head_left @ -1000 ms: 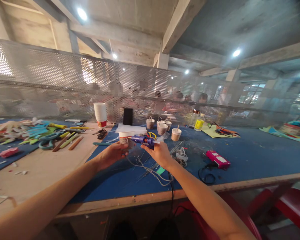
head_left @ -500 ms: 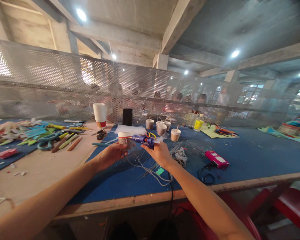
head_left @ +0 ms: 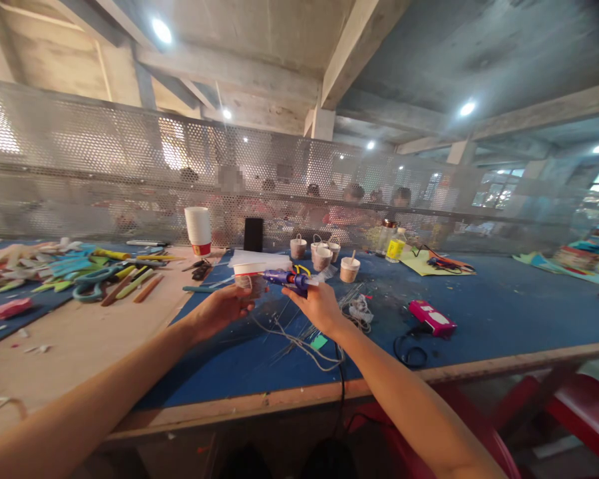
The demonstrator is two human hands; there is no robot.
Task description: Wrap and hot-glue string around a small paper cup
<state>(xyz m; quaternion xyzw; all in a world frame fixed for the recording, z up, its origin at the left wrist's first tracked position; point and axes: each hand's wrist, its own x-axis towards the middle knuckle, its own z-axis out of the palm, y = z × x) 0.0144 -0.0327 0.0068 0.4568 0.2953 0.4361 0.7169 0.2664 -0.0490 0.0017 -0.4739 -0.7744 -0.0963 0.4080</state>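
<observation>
My left hand (head_left: 225, 307) is closed around a paper cup (head_left: 247, 271) with a white rim, its lower part wrapped in grey-brown cord. In my right hand (head_left: 320, 305) is a blue hot glue gun (head_left: 285, 279), its nozzle pointing left at the cup's side. Whether the nozzle touches the cup is too small to tell. A loose length of cord (head_left: 304, 346) trails from below the cup across the blue table mat. Behind the glue gun lie yellow-handled scissors (head_left: 302, 269), partly hidden.
Several cord-wrapped cups (head_left: 322, 258) stand behind my hands. A stack of paper cups (head_left: 198, 229) and a black phone-like slab (head_left: 253, 234) are at the back. Scissors (head_left: 90, 285) and foam pieces lie left; a pink box (head_left: 432, 318) with a black cable lies right. Perforated panels (head_left: 279, 179) border the table.
</observation>
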